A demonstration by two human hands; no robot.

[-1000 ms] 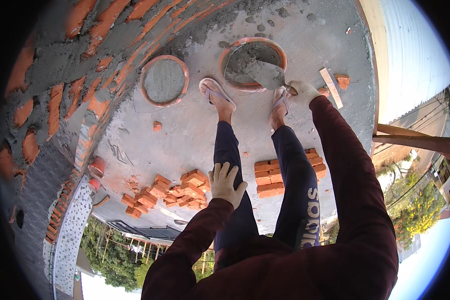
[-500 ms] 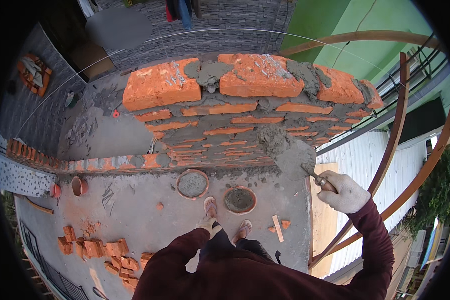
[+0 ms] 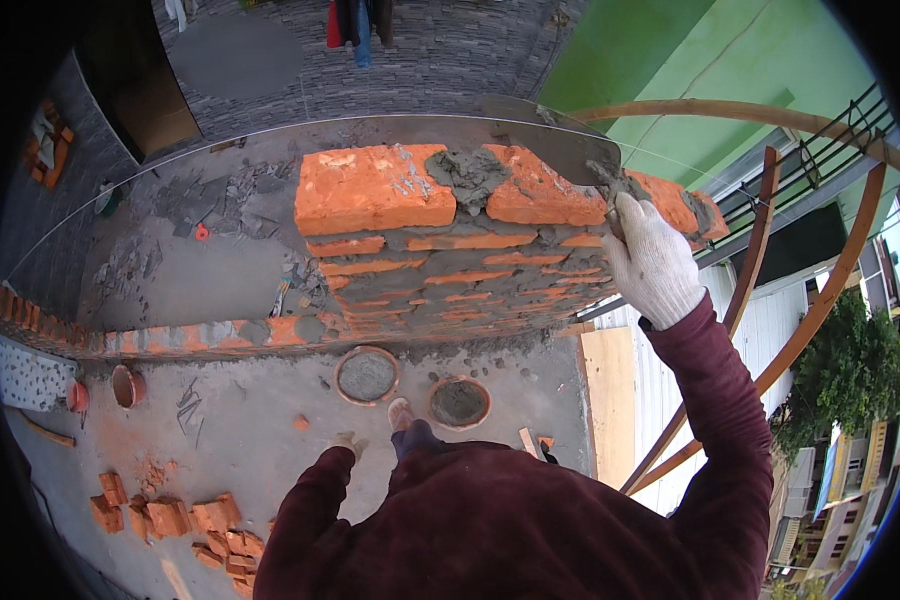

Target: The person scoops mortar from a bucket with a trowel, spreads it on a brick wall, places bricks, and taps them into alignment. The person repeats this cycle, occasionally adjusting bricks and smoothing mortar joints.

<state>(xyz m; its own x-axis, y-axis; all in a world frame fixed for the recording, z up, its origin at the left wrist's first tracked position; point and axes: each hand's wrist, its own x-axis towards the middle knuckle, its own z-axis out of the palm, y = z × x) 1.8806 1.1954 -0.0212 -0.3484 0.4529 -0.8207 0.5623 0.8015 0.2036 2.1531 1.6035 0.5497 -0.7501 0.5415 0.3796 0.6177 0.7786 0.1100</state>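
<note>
Atop the brick wall (image 3: 450, 235) | gloved right hand (image 3: 652, 262) grips trowel (image 3: 555, 140) | left hand (image 3: 347, 443) hangs loose | best spread mortar (image 3: 467, 172) evenly.

Trowel handle (image 3: 615, 205) hidden inside gloved right hand (image 3: 652, 262).

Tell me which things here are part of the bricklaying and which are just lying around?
In use:
right hand, gloved, gripping the trowel
wet mortar on the brick wall
two mortar pans

Lying about:
broken bricks on the floor
small red pots
left hand, hanging idle
</note>
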